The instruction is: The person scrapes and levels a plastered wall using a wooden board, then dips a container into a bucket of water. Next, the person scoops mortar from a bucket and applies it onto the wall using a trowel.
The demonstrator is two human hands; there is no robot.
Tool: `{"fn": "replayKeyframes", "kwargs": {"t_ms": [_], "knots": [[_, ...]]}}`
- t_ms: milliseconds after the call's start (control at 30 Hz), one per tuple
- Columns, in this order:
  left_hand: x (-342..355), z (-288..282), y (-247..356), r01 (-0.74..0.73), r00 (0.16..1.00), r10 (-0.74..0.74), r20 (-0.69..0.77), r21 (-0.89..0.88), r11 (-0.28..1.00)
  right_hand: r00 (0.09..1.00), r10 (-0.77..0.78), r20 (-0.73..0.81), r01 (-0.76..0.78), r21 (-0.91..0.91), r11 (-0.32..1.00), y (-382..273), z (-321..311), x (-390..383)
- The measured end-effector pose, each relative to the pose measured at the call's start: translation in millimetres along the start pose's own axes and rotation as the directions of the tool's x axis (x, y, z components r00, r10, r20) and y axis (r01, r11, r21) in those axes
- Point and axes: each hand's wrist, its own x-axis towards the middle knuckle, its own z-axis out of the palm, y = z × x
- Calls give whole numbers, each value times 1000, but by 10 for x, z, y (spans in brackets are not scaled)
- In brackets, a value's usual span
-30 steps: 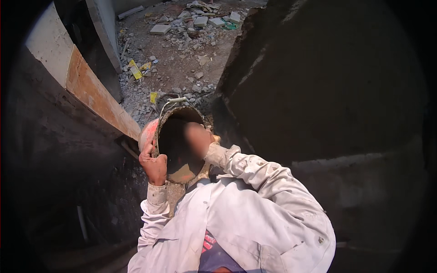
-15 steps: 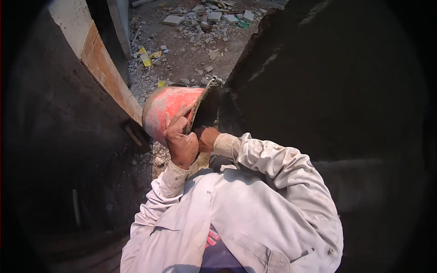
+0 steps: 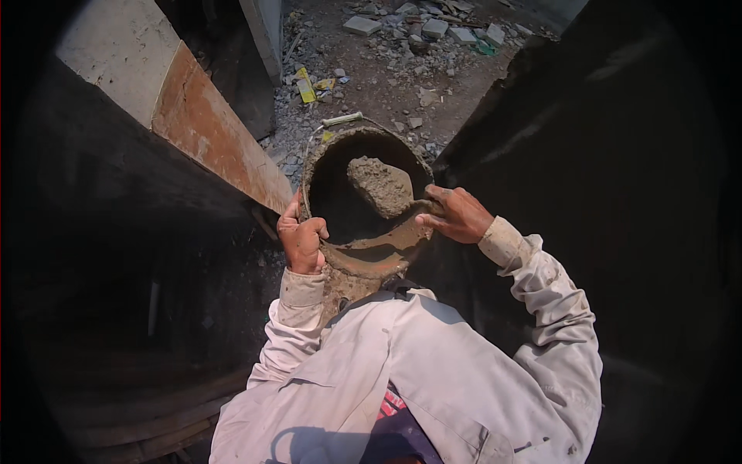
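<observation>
- Looming on the right, a tall dark wall (image 3: 618, 193) in deep shade fills that whole side of the view, its edge running up toward the sunlit ground.
- Standing opposite on the left, a second shaded wall (image 3: 93, 255) carries a pale plastered top (image 3: 108, 58) and a rust-brown board (image 3: 216, 147) set along its slanting edge.
- Between the two walls lies bare ground (image 3: 386, 77) strewn with rubble — grey block pieces (image 3: 363, 25), stones and a few yellow scraps (image 3: 306, 87).
- Seen from above, a person in a mortar-stained pale work shirt (image 3: 433, 371) stands in the gap, both sleeves raised.
- A round mortar-caked pan (image 3: 340, 213) is held up in front of the person, just above the shirt collar, its open mouth tipped toward the camera; wet grey mix pools along its lower rim.
- A lump of grey mortar (image 3: 380, 185) clings inside the pan, near the upper right of the bowl.
- The right hand (image 3: 457, 215) grips the pan's right rim, fingers curled over the edge and thumb laid along it.
- The left hand (image 3: 301, 238) clasps the left rim, fingers wrapped tight round the edge — thumb pointing up against the outer side.
- A thin pale stick-like piece (image 3: 342, 119) lies on the ground just beyond the pan's far rim.
</observation>
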Motion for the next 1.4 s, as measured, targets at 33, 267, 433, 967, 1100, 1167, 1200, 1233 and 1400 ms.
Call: {"fn": "replayKeyframes", "kwargs": {"t_ms": [33, 267, 433, 967, 1100, 1167, 1200, 1233, 1400], "knots": [[52, 44, -55, 13, 1000, -13, -10, 12, 1000, 999, -14, 49, 14, -1, 1000, 40, -234, -28], [180, 118, -228, -4, 996, 14, -85, 112, 994, 894, 101, 436, -212, 215, 953, 322, -1725, -37], [324, 296, -427, 31, 1000, -30, -7, 144, 989, 785, 605, -136, -528, 366, 767, 1645, -3325, -222], [446, -337, -399, -124, 977, 76, 202, 238, 963, 969, 46, -242, -164, -494, 854, 54, 930, 673], [235, -303, 210, -543, 835, 458, 304, 328, 773, 990, -89, -113, 18, -515, 857, -723, 1949, 694], [244, -555, 319, -457, 871, 338, 358, 333, 825, 980, -108, -169, 4, -520, 854, -1034, 1892, 703], [258, -637, 423, -536, 835, 366, 411, 456, 710, 965, -121, -234, -18, -516, 857, -1128, 1884, 737], [279, -684, 483, -534, 836, 364, 411, 454, 713, 909, -162, -383, -96, -572, 815, -1127, 1848, 925], [454, -529, 735, -582, 784, 273, 557, 510, 633, 981, -97, -166, -47, -697, 715, -480, 2358, 1735]]}}
